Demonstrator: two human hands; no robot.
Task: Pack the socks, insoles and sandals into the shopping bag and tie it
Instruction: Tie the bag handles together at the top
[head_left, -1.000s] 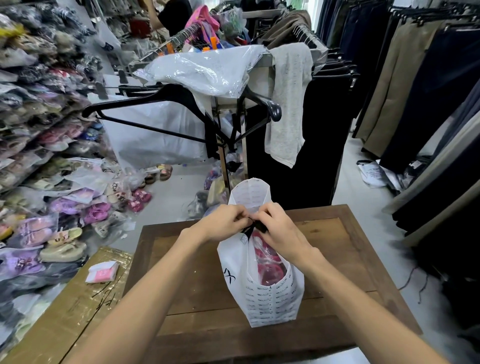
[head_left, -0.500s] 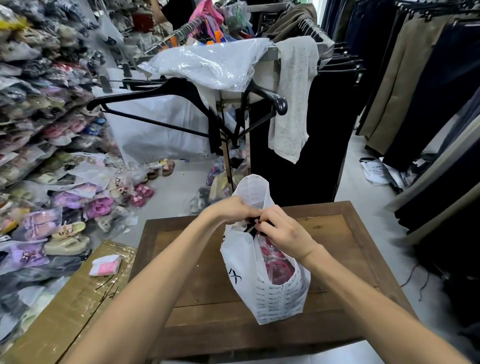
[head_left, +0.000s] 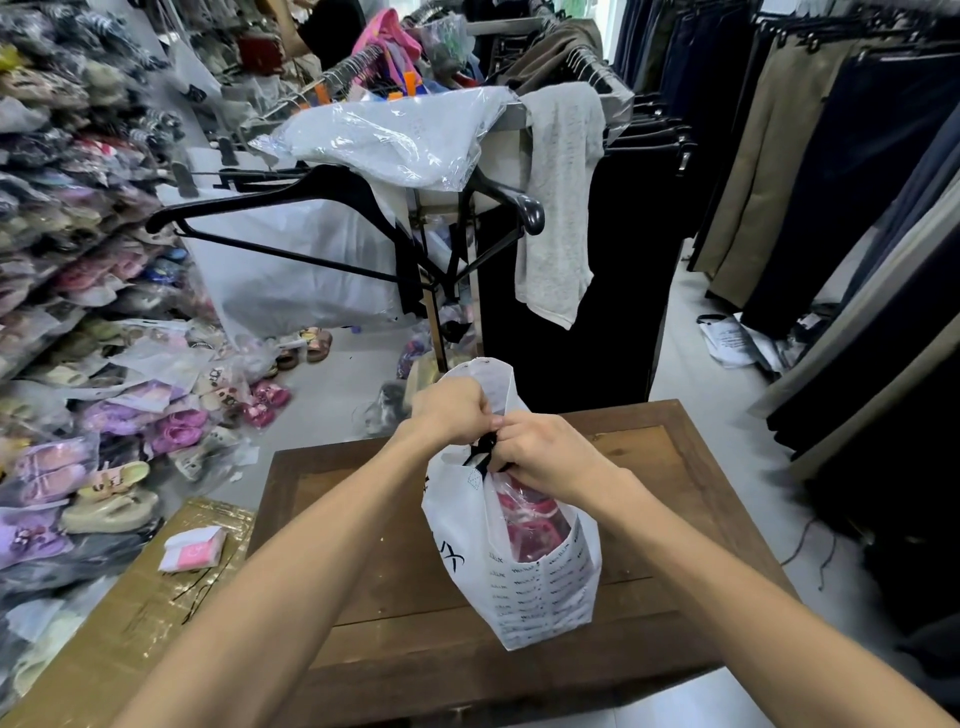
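A white shopping bag (head_left: 524, 587) with small printed lettering stands upright on the brown wooden table (head_left: 384, 571). Pink sandals in clear wrap (head_left: 530, 519) show through its open side. A black ribbon tie (head_left: 483, 453) hangs at the bag's mouth. My left hand (head_left: 451, 409) and my right hand (head_left: 545, 451) meet at the top of the bag, and the fingers of both pinch the black ribbon there. The bag's far flap (head_left: 491, 382) sticks up behind my left hand. Socks and insoles are not visible.
A gold-covered surface (head_left: 130, 613) at the left holds a small pink and white packet (head_left: 191, 548). Packaged sandals (head_left: 104, 441) pile up on the floor and shelves at left. A clothes rack with black hangers (head_left: 332, 197) stands ahead; dark trousers (head_left: 857, 182) hang at right.
Both hands have stayed at the bag's mouth working the black ribbon. The bag has leaned slightly and its top has drawn in a little tighter.
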